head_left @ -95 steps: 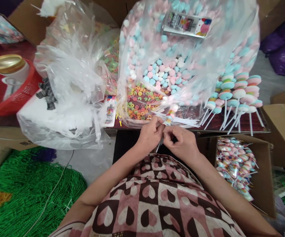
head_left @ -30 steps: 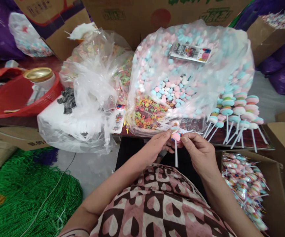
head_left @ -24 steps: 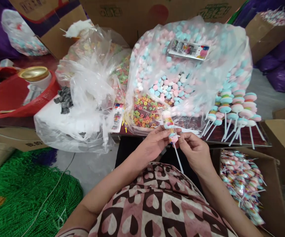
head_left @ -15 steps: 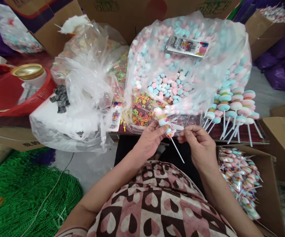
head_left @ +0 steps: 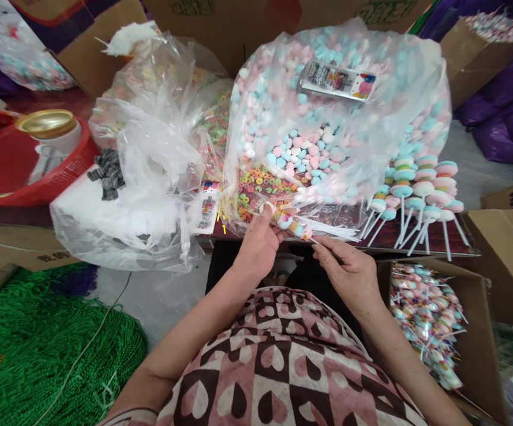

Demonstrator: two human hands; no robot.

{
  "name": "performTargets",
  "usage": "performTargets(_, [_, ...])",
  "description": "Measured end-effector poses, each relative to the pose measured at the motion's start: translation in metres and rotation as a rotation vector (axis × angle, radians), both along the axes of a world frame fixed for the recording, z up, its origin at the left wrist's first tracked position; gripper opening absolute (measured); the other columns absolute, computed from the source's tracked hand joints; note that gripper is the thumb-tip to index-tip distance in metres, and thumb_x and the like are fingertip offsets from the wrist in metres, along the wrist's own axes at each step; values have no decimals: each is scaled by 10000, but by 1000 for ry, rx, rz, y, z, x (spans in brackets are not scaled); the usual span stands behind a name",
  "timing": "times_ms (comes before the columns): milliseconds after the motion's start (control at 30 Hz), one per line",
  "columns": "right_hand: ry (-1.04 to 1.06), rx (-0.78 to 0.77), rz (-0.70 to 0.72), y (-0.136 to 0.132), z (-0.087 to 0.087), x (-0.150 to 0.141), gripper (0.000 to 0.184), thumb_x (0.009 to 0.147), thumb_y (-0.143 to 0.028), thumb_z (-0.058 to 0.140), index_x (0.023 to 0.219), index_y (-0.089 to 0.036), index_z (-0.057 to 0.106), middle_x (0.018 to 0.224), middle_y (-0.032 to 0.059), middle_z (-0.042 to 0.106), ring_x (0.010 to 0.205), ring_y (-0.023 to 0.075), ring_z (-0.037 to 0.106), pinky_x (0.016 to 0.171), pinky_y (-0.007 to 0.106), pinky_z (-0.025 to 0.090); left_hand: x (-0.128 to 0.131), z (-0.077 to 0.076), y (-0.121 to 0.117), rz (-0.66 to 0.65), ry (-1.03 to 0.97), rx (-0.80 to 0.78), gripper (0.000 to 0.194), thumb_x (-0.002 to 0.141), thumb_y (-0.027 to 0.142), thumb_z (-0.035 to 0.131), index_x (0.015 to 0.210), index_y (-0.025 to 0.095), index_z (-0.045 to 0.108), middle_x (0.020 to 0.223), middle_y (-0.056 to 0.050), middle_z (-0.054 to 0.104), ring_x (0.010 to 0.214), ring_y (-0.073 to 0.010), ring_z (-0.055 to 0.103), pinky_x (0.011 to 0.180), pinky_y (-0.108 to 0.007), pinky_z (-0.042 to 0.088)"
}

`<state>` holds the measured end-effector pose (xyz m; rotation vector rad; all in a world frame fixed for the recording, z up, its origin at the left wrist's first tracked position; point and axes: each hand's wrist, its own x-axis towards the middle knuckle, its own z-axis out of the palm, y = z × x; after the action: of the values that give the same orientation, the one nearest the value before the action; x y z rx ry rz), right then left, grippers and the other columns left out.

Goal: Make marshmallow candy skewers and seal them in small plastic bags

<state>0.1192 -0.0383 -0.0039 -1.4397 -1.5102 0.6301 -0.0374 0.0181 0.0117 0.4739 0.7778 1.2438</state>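
Both hands (head_left: 257,247) (head_left: 350,271) pinched, near each other

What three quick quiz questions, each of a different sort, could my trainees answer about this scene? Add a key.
1. Multiple choice: which part of the candy skewer does the right hand hold?
A) the far tip
B) the stick
C) the middle candies

2. True or false: the jar with the gold lid stands in the red basket.

3. Fill the gap: to the person's right, below the table edge, a pile of wrapped candies lies in a cardboard ____.

Key: 1. B; 2. true; 3. box.
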Motion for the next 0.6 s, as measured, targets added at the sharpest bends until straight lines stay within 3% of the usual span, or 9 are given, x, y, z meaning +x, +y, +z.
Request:
performTargets(133, [-75,41,20,-4,0,3,166,866,-267,646,968,-254,776,890,24,777,643,165,699,694,316,590,-7,2,7,96,6,7,253,940,407,467,965,210,623,859,-47,701,872,-184,673,805,-339,544])
performTargets(267, [-53,-22,26,-9,1,6,183,869,-279,637,972,-228,779,789,17,764,561,142,666,588,264,562,-8,5,11,155,-71,-23,296,976,379,415,951,182,634,818,-52,703,794,-169,677,810,-336,538])
performTargets(400, [-25,-93,45,-11,2,5,214,875,-304,614,978,-211,777,652,-9,713,487,121,609,489,231,504,-9,9,15,165,-174,-50,347,1003,406,359,1076,190,620,819,-44,706,750,-148,675,796,-324,544])
performTargets(600, [-59,-54,36,-9,5,6,232,888,-306,590,969,-183,769,545,-28,616,452,107,546,464,220,441,-6,10,15,174,-140,-46,384,972,467,432,1242,237,579,852,-41,717,785,-158,689,783,-308,543])
